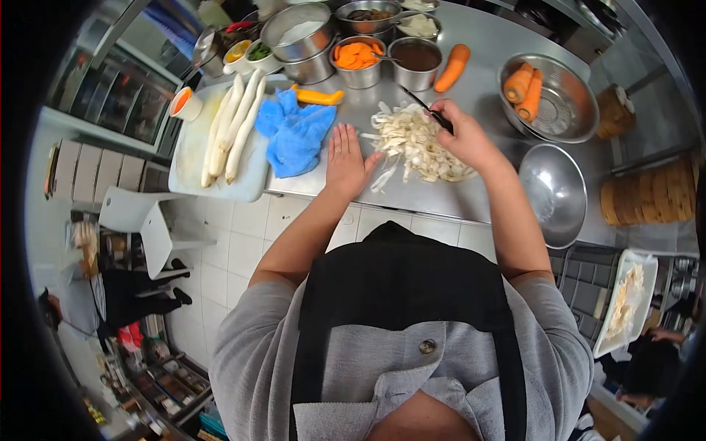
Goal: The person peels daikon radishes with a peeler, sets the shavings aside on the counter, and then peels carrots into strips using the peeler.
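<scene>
My right hand [463, 136] is closed around the dark handle of a knife [421, 101], whose blade points up and left over the counter. Just below and left of it lies a loose pile of chopped pale pieces [415, 143]. Flat on the steel counter, left of the pile, rests my left hand [348, 165], empty, with its thumb near the pile's edge. A crumpled blue cloth [298, 136] is left of that hand, partly on a white cutting board [193, 158] that bears several long white peeled vegetables [239, 132].
A yellow-handled tool [320, 96] lies above the cloth. Steel containers, one with sliced carrots [357, 56], line the back. At the right are a carrot [453, 67], a colander [553, 117] with carrots, a steel bowl [555, 195] and bamboo steamers [647, 192]. A person [121, 298] is at far left.
</scene>
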The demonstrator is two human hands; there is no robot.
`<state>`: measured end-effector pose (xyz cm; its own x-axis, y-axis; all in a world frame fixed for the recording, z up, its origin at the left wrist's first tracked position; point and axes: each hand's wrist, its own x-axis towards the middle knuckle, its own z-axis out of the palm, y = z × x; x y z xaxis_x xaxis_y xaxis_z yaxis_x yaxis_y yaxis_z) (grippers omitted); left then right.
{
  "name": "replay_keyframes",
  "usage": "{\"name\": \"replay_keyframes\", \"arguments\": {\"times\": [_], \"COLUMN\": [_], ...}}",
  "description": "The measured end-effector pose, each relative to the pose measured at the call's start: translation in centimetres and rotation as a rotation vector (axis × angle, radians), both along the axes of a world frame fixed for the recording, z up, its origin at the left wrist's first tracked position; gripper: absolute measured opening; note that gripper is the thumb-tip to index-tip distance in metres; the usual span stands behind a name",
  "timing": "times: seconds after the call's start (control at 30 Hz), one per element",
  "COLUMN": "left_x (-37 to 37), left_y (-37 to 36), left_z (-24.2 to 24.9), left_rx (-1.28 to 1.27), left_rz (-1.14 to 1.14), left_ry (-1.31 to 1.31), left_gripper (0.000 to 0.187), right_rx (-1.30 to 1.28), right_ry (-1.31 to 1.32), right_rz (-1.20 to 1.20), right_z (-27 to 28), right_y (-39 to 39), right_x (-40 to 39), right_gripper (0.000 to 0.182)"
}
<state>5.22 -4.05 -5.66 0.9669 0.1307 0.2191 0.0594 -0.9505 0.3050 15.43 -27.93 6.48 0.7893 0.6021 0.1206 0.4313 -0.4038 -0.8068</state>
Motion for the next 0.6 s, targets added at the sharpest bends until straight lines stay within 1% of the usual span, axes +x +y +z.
{"name": "replay_keyframes", "arguments": {"times": [0.07,0.1,0.2,0.23,0.3,0.33,0.37,0.4,0.47,0.5,0.6], "left_x": [2.5,3.6,6.2,6.7,7.5,8.1,8.6,9.1,10.0,10.5,10.7], "left_y": [-0.5,-0.8,-2.5,-2.8,-3.6,-3.3,-2.3,-1.1,1.9,2.9,3.6], "left_z": [0.1,0.3,0.8,1.2,1.8,1.9,2.0,2.0,1.0,0.5,-0.1], "left_rx": [-0.183,-0.209,-0.872,-0.802,-0.672,-0.687,-0.702,-0.716,-0.618,-0.567,-0.443], "left_rz": [-0.035,-0.071,-0.303,-0.316,-0.338,-0.29,-0.238,-0.181,-0.132,-0.11,-0.087], "left_ry": [0.007,-0.042,0.017,-0.016,-0.084,-0.129,-0.172,-0.215,-0.217,-0.219,-0.062], "left_gripper": [0.09,0.083,0.077,0.074,0.068,0.066,0.064,0.062,0.059,0.057,0.061], "right_rx": [0.135,-0.003,0.052,0.079,0.127,0.151,0.089,-0.028,-0.261,-0.44,-0.578], "right_ry": [0.016,-0.114,-0.133,-0.061,-0.12,-0.15,-0.239,-0.21,-0.149,-0.038,-0.062], "right_rz": [-0.086,-0.127,-0.129,-0.14,-0.28,-0.348,-0.457,-0.539,-0.696,-0.751,-0.753], "right_z": [-2.2,-1.5,-1.6,-1.2,-2.0,-2.8,-3.9,-4.8,-5.9,-5.8,-7.0], "right_y": [-0.4,-0.6,-0.8,-0.9,-1.5,-1.8,-2.6,-3.5,-5.2,-5.5,-6.7], "right_x": [-0.6,-1.6,-3.0,-3.5,-3.8,-3.8,-3.8,-3.9,-4.1,-4.4,-4.7], "right_gripper": [0.038,0.038,0.038,0.037,0.039,0.04,0.042,0.044,0.048,0.049,0.049]}}
